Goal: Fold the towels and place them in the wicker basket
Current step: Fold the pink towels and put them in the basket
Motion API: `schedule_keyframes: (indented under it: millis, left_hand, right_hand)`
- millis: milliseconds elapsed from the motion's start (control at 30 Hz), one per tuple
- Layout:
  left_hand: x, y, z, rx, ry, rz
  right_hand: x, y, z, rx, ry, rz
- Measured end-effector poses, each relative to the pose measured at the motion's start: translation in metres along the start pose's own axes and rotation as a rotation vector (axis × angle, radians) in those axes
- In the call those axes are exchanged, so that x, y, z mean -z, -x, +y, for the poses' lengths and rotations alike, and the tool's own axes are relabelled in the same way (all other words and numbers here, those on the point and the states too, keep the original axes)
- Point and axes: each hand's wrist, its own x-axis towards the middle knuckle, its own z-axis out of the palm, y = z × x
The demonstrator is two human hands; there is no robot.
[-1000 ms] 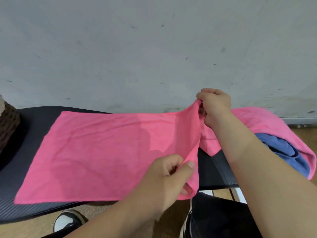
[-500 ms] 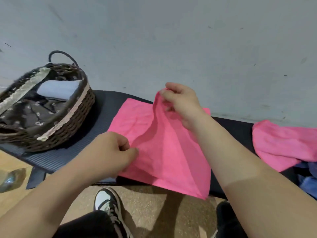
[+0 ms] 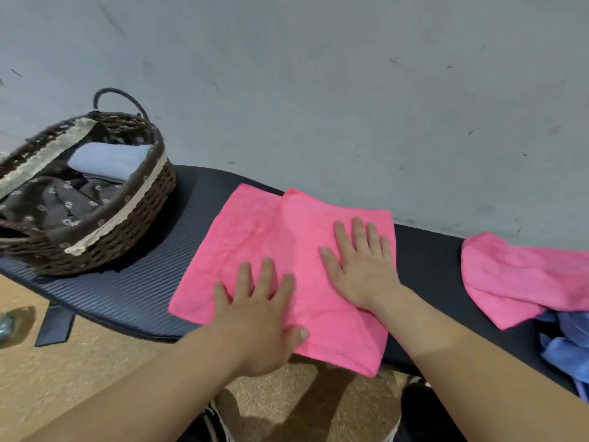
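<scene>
A pink towel [image 3: 255, 231] lies folded over on the black padded bench [image 3: 134, 291], its right half doubled onto the left. My left hand [image 3: 258, 307] rests flat on its near part, fingers spread. My right hand [image 3: 360, 266] presses flat on the folded layer, fingers apart. The wicker basket [image 3: 105, 244] stands at the bench's left end, lined with dark flowered cloth, and holds a folded light blue towel [image 3: 108, 159]. Another pink towel [image 3: 522, 279] lies crumpled at the right, over a blue towel [image 3: 567, 349].
A grey wall [image 3: 318, 90] runs right behind the bench. The floor [image 3: 63, 371] below is tan. The towel's near corner hangs over the bench's front edge. A shoe [image 3: 216, 422] shows at the bottom.
The right half of the pink towel has been brought over and laid onto the left half. Both hands let go of its edges and now lie flat on it.
</scene>
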Motion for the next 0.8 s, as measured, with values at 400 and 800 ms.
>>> schedule_keyframes:
  millis: [400, 800]
  left_hand:
    - [0.013, -0.028, 0.021, -0.062, 0.247, 0.489]
    - [-0.001, -0.048, 0.019, 0.019, 0.581, 0.345]
  right_hand:
    - [0.058, -0.008, 0.067, -0.082, -0.192, 0.222]
    - [0.059, -0.091, 0.028, -0.215, -0.593, 0.141]
